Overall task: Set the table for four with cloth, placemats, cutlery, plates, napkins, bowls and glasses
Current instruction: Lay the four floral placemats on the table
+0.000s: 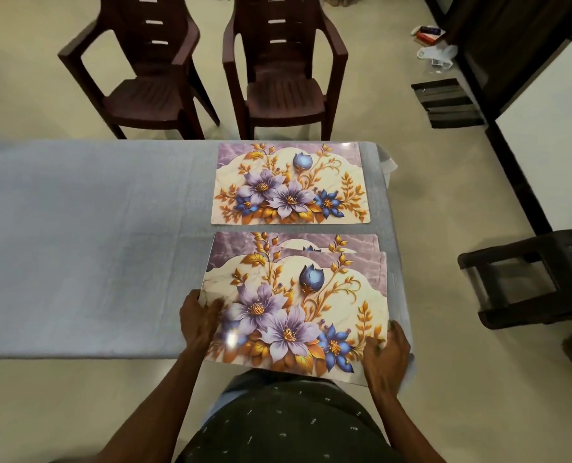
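Two hands on the near placemat stack (294, 302): your left hand (199, 320) pinches its left edge, your right hand (386, 354) grips the right corner. Stack looks like two or three mats. One floral placemat (289, 183) lies flat beyond, on the grey tablecloth (87, 228).

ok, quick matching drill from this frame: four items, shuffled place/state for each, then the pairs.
Items
1. far placemat
2. near placemats
3. two chairs
4. left side of the cloth

States
A. no placemat on it
B. beyond the table's far edge
C. overlapped stack, left hand and right hand at its edges
D. lying alone, flat on the cloth

Pairs: 1-D, 2-C, 3-B, 4-A
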